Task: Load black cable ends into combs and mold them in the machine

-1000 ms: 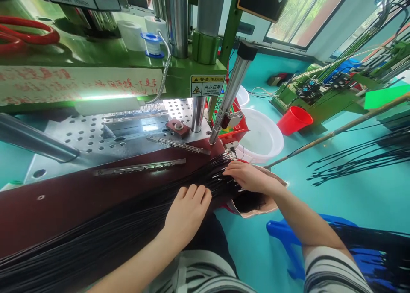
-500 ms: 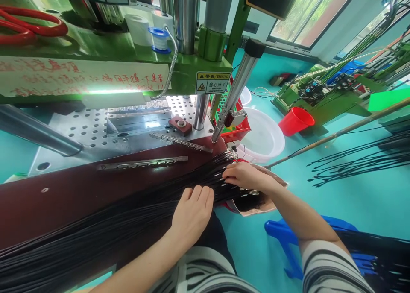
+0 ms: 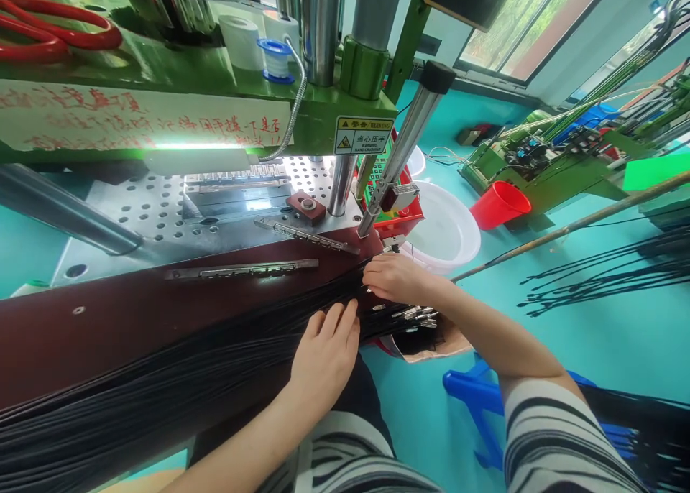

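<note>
A long, thick bundle of black cables (image 3: 177, 374) runs along the brown table edge, its silver connector ends (image 3: 420, 315) hanging over the right side. My left hand (image 3: 326, 349) rests on the bundle, fingers curled over the cables; their tips are partly hidden. Closer to the connector ends, my right hand (image 3: 396, 277) has its fingers closed on cables at the upper side of the bundle. Just behind the cables lie two slim metal mold bars, one flat on the table (image 3: 248, 270) and another slanting off the press plate (image 3: 307, 236).
A green press with a warning label (image 3: 364, 135) stands over its perforated metal plate (image 3: 129, 205). Right of the table are a paper-lined container (image 3: 453, 341), a white tub (image 3: 447, 227), a red bucket (image 3: 500, 204) and a blue stool (image 3: 474, 392) bearing more cables.
My right hand has moved left and slightly up along the cables, uncovering more connectors. My left hand stays in place, its fingers a little more spread. The view has shifted slightly.
</note>
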The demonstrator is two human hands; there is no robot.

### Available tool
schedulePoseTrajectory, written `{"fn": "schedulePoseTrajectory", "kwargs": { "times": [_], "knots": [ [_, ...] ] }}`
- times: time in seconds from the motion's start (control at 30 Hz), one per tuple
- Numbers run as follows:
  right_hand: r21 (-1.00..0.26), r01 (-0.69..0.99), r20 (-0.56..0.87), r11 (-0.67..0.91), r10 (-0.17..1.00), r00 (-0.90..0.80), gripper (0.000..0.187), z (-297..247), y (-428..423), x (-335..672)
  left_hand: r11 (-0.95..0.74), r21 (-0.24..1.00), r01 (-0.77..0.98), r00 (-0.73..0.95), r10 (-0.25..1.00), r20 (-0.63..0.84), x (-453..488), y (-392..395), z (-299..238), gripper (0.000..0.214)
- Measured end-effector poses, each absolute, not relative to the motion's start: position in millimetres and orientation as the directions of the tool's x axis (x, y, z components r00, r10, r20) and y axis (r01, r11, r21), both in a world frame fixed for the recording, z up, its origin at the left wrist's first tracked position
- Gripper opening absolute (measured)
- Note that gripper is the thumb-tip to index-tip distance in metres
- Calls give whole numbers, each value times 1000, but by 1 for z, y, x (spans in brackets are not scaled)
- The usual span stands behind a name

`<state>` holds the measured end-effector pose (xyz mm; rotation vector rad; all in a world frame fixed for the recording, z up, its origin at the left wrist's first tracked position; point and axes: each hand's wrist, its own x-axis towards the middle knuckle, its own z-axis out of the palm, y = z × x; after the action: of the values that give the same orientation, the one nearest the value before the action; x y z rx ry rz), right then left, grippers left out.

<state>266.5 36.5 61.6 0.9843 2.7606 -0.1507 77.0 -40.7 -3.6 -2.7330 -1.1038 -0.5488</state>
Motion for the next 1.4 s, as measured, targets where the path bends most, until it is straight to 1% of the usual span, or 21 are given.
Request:
{"fn": "schedulePoseTrajectory", "kwargs": {
  "times": [0.07, 0.1, 0.2, 0.27, 0.3, 0.33, 0.4, 0.47, 0.5, 0.57, 0.63, 0.7, 0.8, 0.83, 0.9, 1.03, 1.13, 1.27, 1.33, 1.4],
  "knots": [
    [4, 633, -129, 774, 628, -768, 21, 66, 31, 269, -714, 23, 699, 640, 640, 425, 77, -42, -5, 25],
    [17, 634, -104, 773, 632, -768, 23, 68, 27, 270, -712, 30, 702, 629, 639, 442, 76, -42, -6, 24],
    [52, 657, -76, 752, 659, -748, 30, 70, 10, 269, -703, 40, 710, 606, 639, 474, 75, -44, -8, 24],
    [31, 683, -74, 730, 683, -727, 31, 70, -2, 269, -706, 42, 707, 603, 632, 487, 74, -44, -9, 23],
    [-11, 693, -82, 721, 690, -719, 31, 69, -7, 270, -711, 39, 702, 607, 627, 488, 73, -45, -9, 23],
    [-78, 702, -98, 708, 695, -712, 30, 69, -11, 272, -717, 34, 696, 617, 621, 483, 73, -45, -9, 22],
    [-265, 709, -138, 654, 702, -699, 27, 68, -16, 277, -737, 18, 676, 647, 604, 466, 72, -45, -10, 23],
    [-438, 712, -163, 549, 730, -664, 24, 66, -15, 284, -767, -4, 642, 685, 571, 452, 72, -45, -10, 27],
    [-492, 714, -166, 498, 751, -639, 23, 64, -13, 287, -778, -12, 628, 699, 557, 448, 72, -45, -9, 31],
    [-537, 711, -155, 454, 775, -612, 20, 59, -6, 288, -785, -22, 619, 714, 551, 432, 72, -45, -8, 36],
    [-501, 711, -137, 494, 765, -629, 18, 54, 3, 283, -776, -27, 630, 717, 567, 404, 72, -45, -8, 36],
    [-386, 716, -152, 581, 726, -671, 17, 50, 12, 273, -775, -34, 631, 722, 571, 391, 72, -45, -7, 33],
    [-193, 706, -197, 681, 678, -708, 27, 50, 21, 259, -783, -38, 621, 729, 560, 394, 71, -46, -8, 32],
    [-155, 700, -207, 697, 670, -713, 30, 51, 23, 257, -784, -36, 620, 729, 558, 396, 71, -46, -9, 32],
    [-102, 687, -233, 719, 654, -720, 30, 55, 26, 254, -784, -28, 620, 728, 562, 392, 71, -46, -10, 33],
    [-39, 654, -328, 755, 609, -722, 16, 58, 23, 253, -786, -1, 618, 730, 573, 373, 69, -47, -12, 35],
    [-10, 662, -385, 750, 608, -695, 15, 59, 19, 249, -786, 2, 618, 730, 575, 371, 69, -46, -12, 35],
    [77, 648, -414, 758, 616, -671, 14, 59, 22, 241, -776, -10, 630, 734, 591, 334, 70, -45, -9, 36],
    [82, 619, -429, 781, 589, -685, 16, 60, 28, 240, -756, -10, 655, 724, 623, 296, 71, -44, -7, 36],
    [59, 587, -425, 807, 552, -717, 20, 60, 33, 244, -737, -10, 676, 714, 651, 256, 73, -42, -5, 34]
  ]
}}
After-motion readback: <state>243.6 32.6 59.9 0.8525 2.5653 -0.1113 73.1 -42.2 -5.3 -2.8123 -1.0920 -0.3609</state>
